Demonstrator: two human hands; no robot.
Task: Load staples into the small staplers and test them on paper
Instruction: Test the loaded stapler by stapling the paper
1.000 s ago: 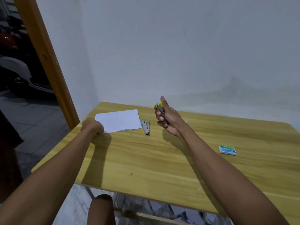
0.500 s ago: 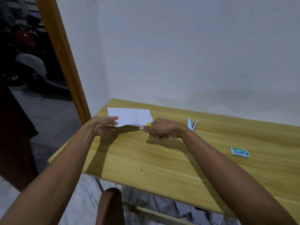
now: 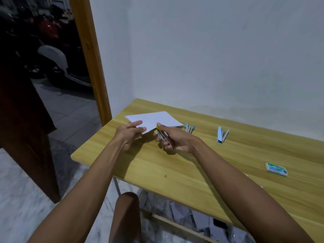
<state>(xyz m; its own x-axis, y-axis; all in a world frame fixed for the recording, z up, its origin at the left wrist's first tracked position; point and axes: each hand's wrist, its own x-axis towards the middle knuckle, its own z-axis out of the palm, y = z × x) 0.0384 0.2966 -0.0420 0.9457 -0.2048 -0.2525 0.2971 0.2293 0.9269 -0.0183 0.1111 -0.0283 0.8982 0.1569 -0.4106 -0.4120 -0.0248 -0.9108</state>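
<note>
Head view: the right hand (image 3: 175, 139) curls round a yellow stapler (image 3: 160, 135) at the near edge of the paper (image 3: 157, 119) on the table (image 3: 192, 169). The left hand (image 3: 130, 133) pinches that paper's near corner. Two blue staplers (image 3: 189, 128) (image 3: 221, 135) lie right of the paper, the green staple box (image 3: 277, 169) farther right.

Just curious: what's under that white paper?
Only the wooden table shows under the paper. Its near corner is lifted by the left hand; anything beneath the flat part is hidden.

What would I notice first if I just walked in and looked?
Two hands meeting at the table's far left: the left hand pinches the paper while the right hand holds a yellow stapler at its edge. Two blue staplers lie to the right, and a green box sits nearer.
</note>
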